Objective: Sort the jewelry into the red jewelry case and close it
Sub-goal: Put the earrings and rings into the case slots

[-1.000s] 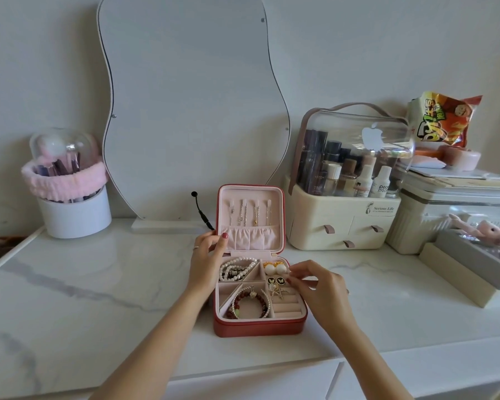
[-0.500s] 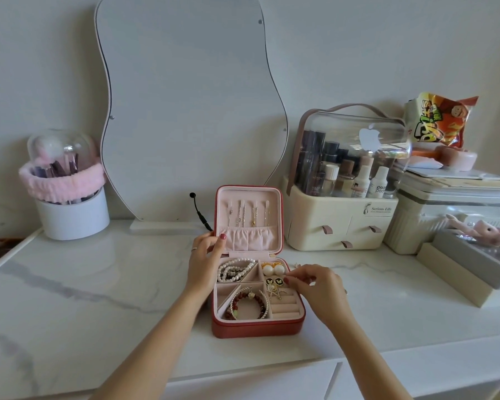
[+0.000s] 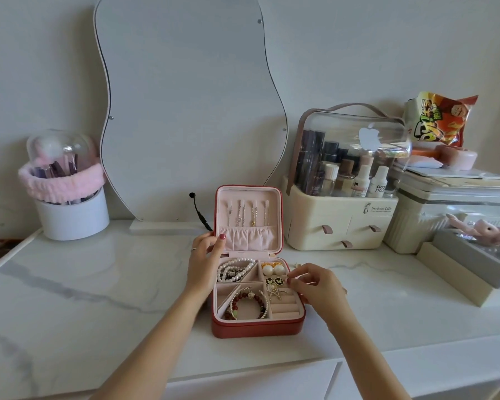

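Steadying red jewelry case (image 3: 257,327) lid with left hand (image 3: 204,261) | right hand (image 3: 315,285) fingertips pinched, contents unclear | we judge earrings light, fiddly.

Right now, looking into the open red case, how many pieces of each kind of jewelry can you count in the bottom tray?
Pearl strand: 1, coiled in the back left compartment
Round pearl earrings: 2
Black butterfly studs: 2
Red bead bracelet: 1
Gold clip-like piece: 1, too small to name surely
Total: 7
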